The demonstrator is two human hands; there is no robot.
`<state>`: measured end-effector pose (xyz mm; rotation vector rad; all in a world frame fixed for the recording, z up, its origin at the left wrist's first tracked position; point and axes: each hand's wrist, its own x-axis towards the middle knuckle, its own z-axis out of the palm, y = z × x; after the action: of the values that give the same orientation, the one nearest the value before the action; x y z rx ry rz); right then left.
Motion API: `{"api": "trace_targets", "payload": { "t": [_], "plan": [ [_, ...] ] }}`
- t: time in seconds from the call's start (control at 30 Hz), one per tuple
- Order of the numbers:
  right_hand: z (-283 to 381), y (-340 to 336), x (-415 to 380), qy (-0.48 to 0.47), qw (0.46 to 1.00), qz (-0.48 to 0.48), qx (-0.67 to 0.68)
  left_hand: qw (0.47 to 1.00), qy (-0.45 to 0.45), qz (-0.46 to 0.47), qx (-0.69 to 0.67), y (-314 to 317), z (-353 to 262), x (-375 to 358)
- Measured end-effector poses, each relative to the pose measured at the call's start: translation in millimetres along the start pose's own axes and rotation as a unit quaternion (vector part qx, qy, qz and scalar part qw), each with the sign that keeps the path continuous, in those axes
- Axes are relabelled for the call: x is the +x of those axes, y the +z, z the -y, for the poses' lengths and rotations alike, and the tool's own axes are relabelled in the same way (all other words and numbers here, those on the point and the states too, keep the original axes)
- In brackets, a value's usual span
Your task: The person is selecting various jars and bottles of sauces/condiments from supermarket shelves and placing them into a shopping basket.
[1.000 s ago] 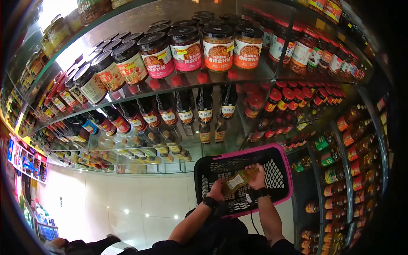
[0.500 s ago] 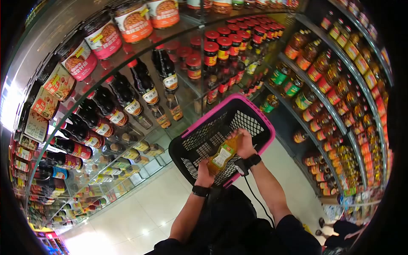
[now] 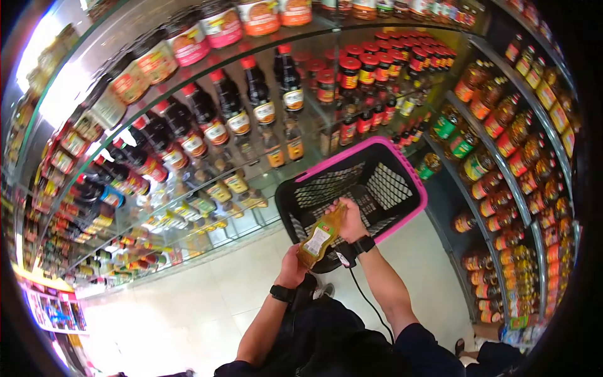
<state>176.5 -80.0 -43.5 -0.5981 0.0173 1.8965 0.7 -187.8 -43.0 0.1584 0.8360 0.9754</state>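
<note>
A bottle of yellow-brown liquid with a pale and green label point(image 3: 319, 239) is held slantwise between both hands. My left hand point(image 3: 292, 267) grips its lower end, fingers closed round the base. Wrapped round the narrower upper part is my right hand point(image 3: 351, 220). Beneath and beyond the hands is a black shopping basket with a pink rim point(image 3: 419, 183); its visible inside shows only mesh walls and floor. The bottle lies over the basket's near side. Both wrists wear black bands, and a cable hangs from the right one.
Glass shelves point(image 3: 251, 47) with dark sauce bottles point(image 3: 258, 88) and jars point(image 3: 217, 22) curve along the left and front. Racks of oil bottles point(image 3: 524, 147) stand at the right. Pale floor tiles point(image 3: 232, 276) show below. Part of another person point(image 3: 496, 359) is at the lower right.
The view has shifted, so shelves and basket appear farther right. Both hands and the bottle have moved toward the basket's near left edge, and the bottle's label shows more fully.
</note>
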Motion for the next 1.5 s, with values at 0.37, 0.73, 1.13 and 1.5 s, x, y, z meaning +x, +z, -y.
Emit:
{"api": "trace_targets", "payload": {
  "t": [0.37,0.73,1.13,1.5],
  "plan": [
    [-91,84,-37,-0.012,0.975,0.084,-0.204,0.861,-0.297,0.175,-0.374,-117,-21,-30],
    [-303,155,-20,-0.118,0.969,-0.049,-0.211,0.968,-0.144,-0.02,-0.204,-240,-151,-136],
    [-440,227,10,-0.041,0.949,-0.015,-0.312,0.993,0.077,-0.015,0.094,-304,-235,-240],
    [-542,219,47,0.032,0.963,-0.032,-0.264,0.971,0.05,-0.067,-0.223,-428,-236,-251]
  ]
}}
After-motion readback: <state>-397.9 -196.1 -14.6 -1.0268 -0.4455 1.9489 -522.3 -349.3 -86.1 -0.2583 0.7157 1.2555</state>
